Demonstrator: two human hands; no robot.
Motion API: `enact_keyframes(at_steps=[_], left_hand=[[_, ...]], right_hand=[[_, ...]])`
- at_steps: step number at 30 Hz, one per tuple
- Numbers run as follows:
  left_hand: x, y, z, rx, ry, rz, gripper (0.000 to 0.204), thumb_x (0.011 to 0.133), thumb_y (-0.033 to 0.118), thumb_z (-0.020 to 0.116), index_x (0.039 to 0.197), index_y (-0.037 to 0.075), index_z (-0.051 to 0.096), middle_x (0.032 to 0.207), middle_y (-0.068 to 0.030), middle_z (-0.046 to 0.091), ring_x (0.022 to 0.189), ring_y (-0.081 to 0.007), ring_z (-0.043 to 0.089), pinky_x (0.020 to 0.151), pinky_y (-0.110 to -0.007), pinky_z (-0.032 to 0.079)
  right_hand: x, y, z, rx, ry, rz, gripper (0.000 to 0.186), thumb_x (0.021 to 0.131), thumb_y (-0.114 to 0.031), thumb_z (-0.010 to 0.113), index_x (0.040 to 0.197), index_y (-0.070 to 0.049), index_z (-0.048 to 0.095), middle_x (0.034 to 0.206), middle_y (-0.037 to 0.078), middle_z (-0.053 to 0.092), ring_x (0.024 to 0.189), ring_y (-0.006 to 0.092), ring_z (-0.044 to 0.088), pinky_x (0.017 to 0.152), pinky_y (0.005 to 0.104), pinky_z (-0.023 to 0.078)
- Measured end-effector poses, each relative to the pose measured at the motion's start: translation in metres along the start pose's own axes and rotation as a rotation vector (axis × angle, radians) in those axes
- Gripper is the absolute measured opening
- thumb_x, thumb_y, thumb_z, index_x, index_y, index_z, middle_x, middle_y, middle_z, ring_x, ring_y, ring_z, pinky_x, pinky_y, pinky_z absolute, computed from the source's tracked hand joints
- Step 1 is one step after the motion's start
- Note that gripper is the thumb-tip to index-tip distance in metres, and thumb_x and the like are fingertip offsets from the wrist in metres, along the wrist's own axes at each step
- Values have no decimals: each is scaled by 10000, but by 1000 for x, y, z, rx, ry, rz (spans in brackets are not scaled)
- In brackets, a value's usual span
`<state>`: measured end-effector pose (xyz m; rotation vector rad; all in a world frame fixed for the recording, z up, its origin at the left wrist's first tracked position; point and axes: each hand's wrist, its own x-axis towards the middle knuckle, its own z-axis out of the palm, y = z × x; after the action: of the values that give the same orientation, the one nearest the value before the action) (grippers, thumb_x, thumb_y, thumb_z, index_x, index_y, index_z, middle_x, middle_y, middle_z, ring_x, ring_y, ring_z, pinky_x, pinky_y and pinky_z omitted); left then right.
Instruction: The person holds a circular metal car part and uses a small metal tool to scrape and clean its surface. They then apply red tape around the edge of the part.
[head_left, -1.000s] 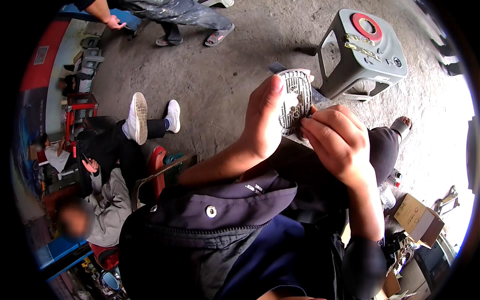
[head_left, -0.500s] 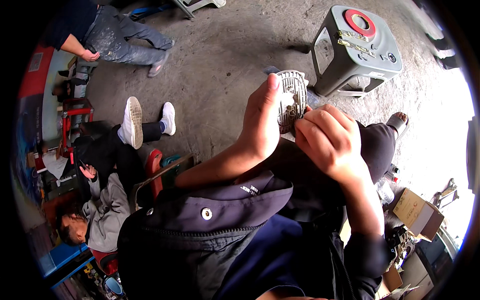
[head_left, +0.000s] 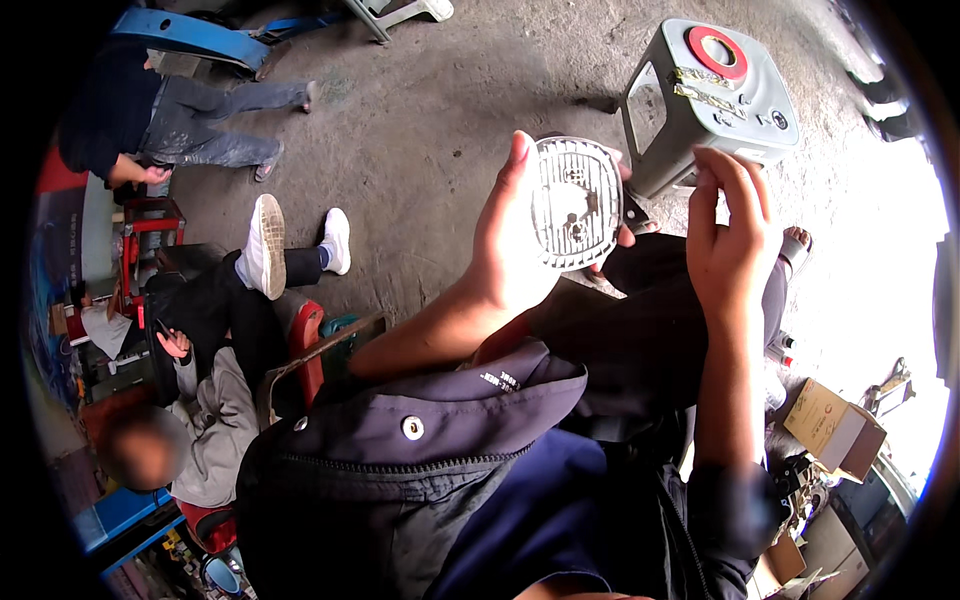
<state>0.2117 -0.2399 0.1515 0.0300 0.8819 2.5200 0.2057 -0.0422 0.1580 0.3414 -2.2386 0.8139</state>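
Note:
My left hand [head_left: 505, 240] grips a pale, rounded-square ribbed part [head_left: 575, 205] from behind and the sides, its slotted face turned up toward me. The face has a bright middle and two dark spots. A dark bracket-like tab [head_left: 635, 213] sticks out at its right side. Apart from it, my right hand [head_left: 735, 235] is raised near the grey plastic stool [head_left: 690, 160], thumb and forefinger tips together. Whatever that pinch may hold is too small to make out. On the stool lie a red ring-shaped roll [head_left: 735, 65] and several small dark pieces.
A person [head_left: 215, 430] in a grey top sits at the left, white shoes [head_left: 266, 245] stretched toward me. Another person [head_left: 190, 115] stands farther back beside a blue beam [head_left: 195, 35]. An open cardboard box [head_left: 835, 425] and assorted parts are at my right.
My right hand has come off the ribbed part and moved right toward the stool. The part has turned its face more toward me. The standing person has shifted left.

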Motion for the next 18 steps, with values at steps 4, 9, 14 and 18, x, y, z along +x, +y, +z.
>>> enact_keyframes(at_steps=[4, 9, 14, 18], left_hand=[[0, 4, -4, -27, -120, -43, 926, 920, 720, 255, 1320, -94, 441, 1215, -235, 581, 767, -353, 686, 474, -313, 538], [-1, 4, 1, 14, -158, -13, 784, 964, 633, 304, 1278, -60, 492, 1175, -169, 610, 743, -299, 682, 559, -324, 570], [-1, -2, 7, 33, -130, -43, 781, 958, 638, 334, 1284, -54, 495, 1123, -137, 629, 735, -290, 680, 635, -351, 580], [1, 3, 3, 153, -189, -90, 918, 923, 707, 303, 1380, -85, 380, 1277, -198, 553, 874, -349, 666, 665, -413, 580]], right_hand=[[-13, 1, -8, 267, -494, 630, 124, 952, -110, 558, 962, -3, 620, 824, 114, 630, 668, 155, 593, 581, 278, 462], [-13, -8, -13, 999, -494, 785, 132, 947, -132, 604, 969, -2, 602, 807, 24, 628, 634, 78, 555, 590, 222, 457], [-15, -5, -13, 1114, -558, 748, 160, 892, -55, 661, 1021, -6, 581, 807, 25, 633, 650, 65, 569, 580, 205, 464], [-14, -1, -16, 1113, -506, 804, 230, 863, -30, 676, 1065, 2, 570, 805, 48, 649, 641, 77, 589, 567, 207, 475]])
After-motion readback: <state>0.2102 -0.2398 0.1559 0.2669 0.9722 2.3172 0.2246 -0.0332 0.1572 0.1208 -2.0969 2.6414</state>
